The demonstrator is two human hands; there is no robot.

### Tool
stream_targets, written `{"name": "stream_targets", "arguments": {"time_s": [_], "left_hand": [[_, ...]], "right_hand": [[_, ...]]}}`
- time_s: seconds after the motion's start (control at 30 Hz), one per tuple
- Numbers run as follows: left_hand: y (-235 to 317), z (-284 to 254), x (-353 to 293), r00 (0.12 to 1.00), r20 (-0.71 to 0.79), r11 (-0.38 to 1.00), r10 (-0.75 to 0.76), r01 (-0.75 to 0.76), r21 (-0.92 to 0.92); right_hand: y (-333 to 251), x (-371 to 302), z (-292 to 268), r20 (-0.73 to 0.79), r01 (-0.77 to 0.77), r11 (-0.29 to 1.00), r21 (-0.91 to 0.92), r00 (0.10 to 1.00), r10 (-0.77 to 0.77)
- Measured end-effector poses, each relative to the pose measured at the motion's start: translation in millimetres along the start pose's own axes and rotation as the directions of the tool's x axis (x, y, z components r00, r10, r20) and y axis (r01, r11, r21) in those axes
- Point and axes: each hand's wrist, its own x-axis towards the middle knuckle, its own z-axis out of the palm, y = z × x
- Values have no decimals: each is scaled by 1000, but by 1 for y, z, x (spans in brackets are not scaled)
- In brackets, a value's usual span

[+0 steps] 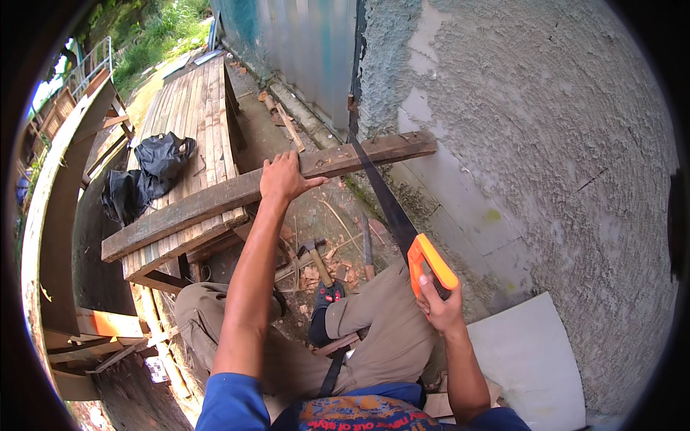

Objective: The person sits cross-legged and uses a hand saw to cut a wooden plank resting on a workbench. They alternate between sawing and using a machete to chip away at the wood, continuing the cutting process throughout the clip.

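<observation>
A long, weathered wooden beam (208, 202) lies slantwise across the near end of a slatted wooden bench (188, 108), its right end sticking out toward the wall. My left hand (282, 178) presses down on the beam near its middle, fingers curled over the top and thumb stretched to the right. In my right hand (440, 305) is the orange handle of a handsaw (394, 212). The dark blade slopes up and away from me, meeting the beam's near edge to the right of my left hand. Whether the teeth sit in a cut is too small to tell.
A black plastic bag (164, 159) rests on the bench. A hammer (316, 260) and a long tool with a wooden handle (368, 248) lie on the ground among wood chips. The rough grey wall (546, 122) rises close on the right, above a pale sheet (535, 355).
</observation>
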Motion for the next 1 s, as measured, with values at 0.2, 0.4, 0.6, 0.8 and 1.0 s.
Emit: {"name": "stream_targets", "arguments": {"time_s": [0.2, 0.4, 0.6, 0.8, 1.0], "left_hand": [[9, 2, 3, 997, -53, 998, 58, -58, -1], [0, 19, -6, 999, 26, 993, 38, -40, 111], [1, 48, -9, 987, 128, 958, 102, -132, 254], [1, 52, -15, 958, 230, 931, 174, -236, 278], [2, 36, -17, 962, 159, 943, 222, -253, 215]], "right_hand": [[-13, 141, 43, 16, 97, 969, -227, 995, -95], [8, 41, -10, 30, -62, 981, -181, 997, 69], [59, -55, -65, -38, -93, 982, 165, 994, 100], [77, -41, -47, -9, -55, 994, 95, 998, 56], [89, -28, -28, 12, -26, 991, 131, 1000, 25]]}}
